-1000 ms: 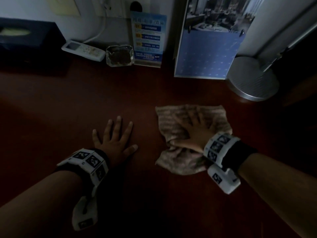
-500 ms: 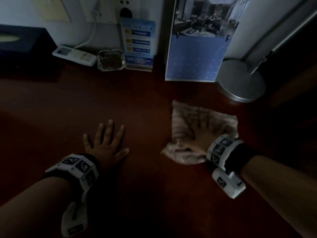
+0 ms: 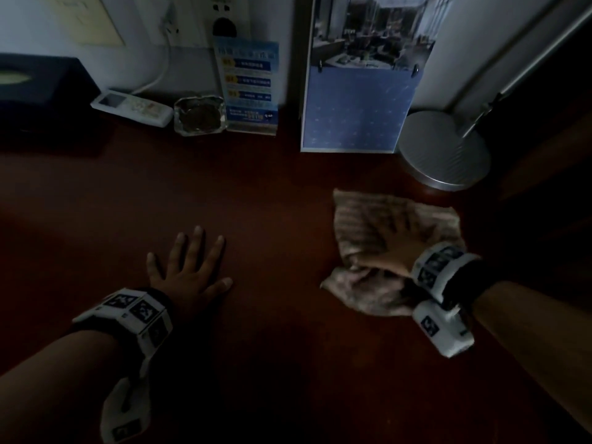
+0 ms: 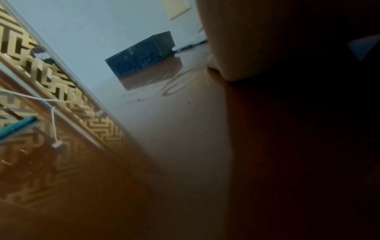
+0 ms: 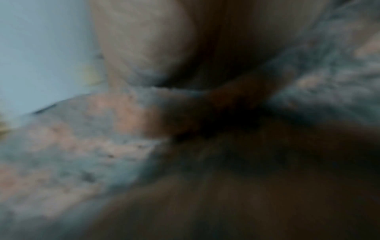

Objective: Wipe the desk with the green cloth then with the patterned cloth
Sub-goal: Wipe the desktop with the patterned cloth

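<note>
Only one cloth in view, the patterned cloth, crumpled on the right side of the dark red desk, long axis running roughly front to back, just in front of the round lamp base. Two hands: right hand pressed flat on the cloth, left hand spread flat on bare desk, holding nothing.

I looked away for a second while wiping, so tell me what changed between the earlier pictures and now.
The right hand, pressing flat on the patterned cloth, slid it across the desk to the right and toward the round metal lamp base. Nothing was picked up or let go. The left hand stayed flat on the desk, fingers spread; the remote and ashtray kept their places.
</note>
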`<state>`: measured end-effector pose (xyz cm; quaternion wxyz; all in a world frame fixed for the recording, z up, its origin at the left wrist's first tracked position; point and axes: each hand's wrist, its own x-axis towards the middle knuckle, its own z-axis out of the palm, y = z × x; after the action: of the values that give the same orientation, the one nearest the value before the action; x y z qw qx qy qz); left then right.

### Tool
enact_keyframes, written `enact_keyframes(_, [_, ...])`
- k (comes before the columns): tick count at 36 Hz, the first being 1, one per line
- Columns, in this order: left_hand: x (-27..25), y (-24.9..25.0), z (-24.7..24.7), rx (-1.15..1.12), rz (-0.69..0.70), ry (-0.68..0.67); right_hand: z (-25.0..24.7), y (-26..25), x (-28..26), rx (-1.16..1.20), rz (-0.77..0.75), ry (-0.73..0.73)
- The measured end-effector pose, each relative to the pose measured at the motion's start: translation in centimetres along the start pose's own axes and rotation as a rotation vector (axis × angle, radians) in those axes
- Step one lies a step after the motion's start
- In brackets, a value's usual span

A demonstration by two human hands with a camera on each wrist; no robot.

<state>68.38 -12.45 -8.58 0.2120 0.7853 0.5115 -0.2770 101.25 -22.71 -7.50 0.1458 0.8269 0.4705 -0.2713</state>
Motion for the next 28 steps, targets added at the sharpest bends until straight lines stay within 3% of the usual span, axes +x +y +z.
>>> enact_keyframes(5, [0.0,0.1,0.0,-0.022,0.005,0.002,-0.4,6.7,4.8,0.059,0.108,0.077])
enact_keyframes(10, [-0.3,0.3,-0.3,-0.027,-0.002,0.005,-0.5,3.8,1.4,0.159,0.242,0.116])
enact_keyframes(22, [-0.8,0.8,-0.4,-0.029,-0.016,0.062,4.4,-7.2,-6.1,0.082,-0.076,-0.065])
enact_keyframes(26, [-1.7,2.0,-1.0,0.095,-0.084,0.081,6.6,-10.7,-9.7,-0.033,-0.205,-0.029])
enact_keyframes(28, [-2.6,3.2,-1.1,0.182,-0.084,0.163,8.3,-11.5,-11.1,-0.079,-0.247,0.004])
